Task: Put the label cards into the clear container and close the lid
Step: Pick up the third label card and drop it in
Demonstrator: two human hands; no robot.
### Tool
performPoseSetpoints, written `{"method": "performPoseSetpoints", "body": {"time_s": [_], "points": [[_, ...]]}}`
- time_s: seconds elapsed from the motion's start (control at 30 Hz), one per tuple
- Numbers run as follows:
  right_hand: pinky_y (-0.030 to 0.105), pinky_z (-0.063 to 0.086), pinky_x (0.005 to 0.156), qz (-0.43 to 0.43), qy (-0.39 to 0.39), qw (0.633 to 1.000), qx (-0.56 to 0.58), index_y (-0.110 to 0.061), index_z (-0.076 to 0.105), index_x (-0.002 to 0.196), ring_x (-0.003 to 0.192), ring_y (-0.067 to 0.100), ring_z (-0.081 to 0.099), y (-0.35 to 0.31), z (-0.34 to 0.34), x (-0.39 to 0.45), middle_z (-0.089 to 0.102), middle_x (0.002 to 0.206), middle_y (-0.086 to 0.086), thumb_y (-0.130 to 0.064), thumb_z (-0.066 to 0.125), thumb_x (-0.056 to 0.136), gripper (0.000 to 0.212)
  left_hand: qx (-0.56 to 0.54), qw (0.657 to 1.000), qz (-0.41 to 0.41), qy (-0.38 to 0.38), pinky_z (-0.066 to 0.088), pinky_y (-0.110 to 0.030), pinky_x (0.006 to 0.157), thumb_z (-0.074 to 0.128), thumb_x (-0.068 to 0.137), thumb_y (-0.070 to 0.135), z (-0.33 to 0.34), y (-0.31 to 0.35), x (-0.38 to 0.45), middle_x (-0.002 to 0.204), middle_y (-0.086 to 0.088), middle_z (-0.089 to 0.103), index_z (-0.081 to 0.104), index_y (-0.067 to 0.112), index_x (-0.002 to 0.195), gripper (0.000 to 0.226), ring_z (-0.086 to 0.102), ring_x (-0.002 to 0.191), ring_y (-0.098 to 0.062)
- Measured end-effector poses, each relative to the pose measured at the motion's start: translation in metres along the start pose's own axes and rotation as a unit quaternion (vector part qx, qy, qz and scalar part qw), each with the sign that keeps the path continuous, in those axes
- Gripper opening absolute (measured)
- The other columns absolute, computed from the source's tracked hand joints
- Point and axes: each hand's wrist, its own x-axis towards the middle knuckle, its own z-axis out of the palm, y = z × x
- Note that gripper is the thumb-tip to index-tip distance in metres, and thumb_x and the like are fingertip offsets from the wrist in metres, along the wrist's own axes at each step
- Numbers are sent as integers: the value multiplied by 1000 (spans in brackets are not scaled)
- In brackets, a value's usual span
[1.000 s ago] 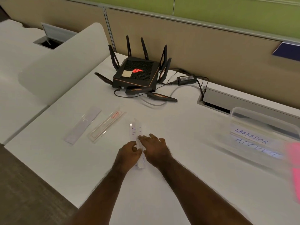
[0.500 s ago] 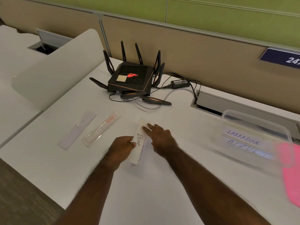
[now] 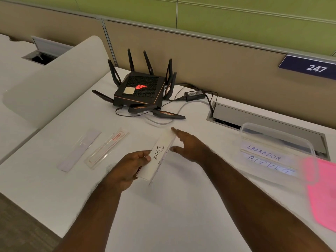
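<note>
Lifted higher, label cards [image 3: 160, 157] pinched by left hand [image 3: 131, 166]; right hand [image 3: 189, 146] spread.

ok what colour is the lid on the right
Pink: the lid, blurred at the right edge of the head view.

A white desk [image 3: 181, 206] is carrying a black router [image 3: 141, 91], two plastic strips [image 3: 80, 150], a clear container [image 3: 276, 151] and a pink lid [image 3: 323, 191].

Label cards and clear container on white desk

White card stack [image 3: 160, 157] marked "BEAR", tilted, centre; open clear container [image 3: 276, 142] far right holds "LABRADOR" cards [image 3: 263, 150]; pink lid [image 3: 323, 193] beside it.
</note>
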Motion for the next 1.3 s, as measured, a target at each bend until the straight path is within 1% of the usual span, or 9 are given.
{"method": "performPoseSetpoints", "body": {"time_s": [0.13,0.23,0.3,0.57,0.7,0.8,0.93,1.07,1.3], "points": [[44,44,104,52,-11,968,245,-31,-2,154,134,28,46,-17,4,-14,33,156,5,-39,52,96,79,-107,994,6,19,55,-33,73,54,96,13,16,-7,4,114,-1,72,64,20,121,28,66,102,-20],[43,54,91,63,-75,935,340,-34,18,153,118,26,59,-28,9,-28,49,146,2,-58,45,93,71,-169,985,24,18,57,-36,73,54,96,12,32,-10,8,120,-7,69,61,19,123,29,65,106,-26],[41,58,85,31,-102,941,321,-41,36,143,110,20,61,-30,11,-37,56,136,-5,-62,52,86,63,-208,977,42,19,57,-40,77,56,94,11,42,-10,11,122,-9,67,58,18,128,34,63,111,-31],[33,60,78,26,-46,965,258,-28,40,143,108,20,60,-10,-11,-51,56,132,-8,-37,75,80,72,-116,990,71,30,58,-31,67,67,89,18,61,3,15,113,-9,70,58,20,117,29,73,87,-22],[19,55,75,38,-24,982,181,-25,55,132,100,8,63,10,-37,-61,64,125,-6,-39,77,78,60,-48,984,114,132,57,-33,68,74,83,24,50,22,26,129,-4,59,37,26,140,68,66,93,-16],[18,53,78,41,-13,987,153,-27,60,126,97,4,64,21,-61,-74,68,117,-10,-39,78,77,53,126,950,199,204,53,-34,81,79,78,29,33,44,37,149,-3,37,21,37,149,92,56,106,-15],[12,51,76,34,0,992,125,-30,64,124,94,-2,65,32,-90,-89,71,110,-14,-39,77,77,49,333,911,235,66,50,-32,88,82,73,36,26,72,50,151,5,35,30,43,146,90,46,119,-11],[13,52,74,28,11,994,104,-33,66,121,88,-4,66,42,-108,-101,71,103,-19,-38,80,75,48,432,881,185,-63,57,-24,77,86,66,37,39,91,60,119,13,64,57,42,121,62,62,104,-10],[15,54,71,47,37,995,78,-32,69,108,83,-6,66,70,-125,-120,71,97,-21,-41,83,69,42,516,828,187,-110,51,-11,61,86,63,37,78,97,71,88,24,66,67,35,106,47,64,79,3]]}}
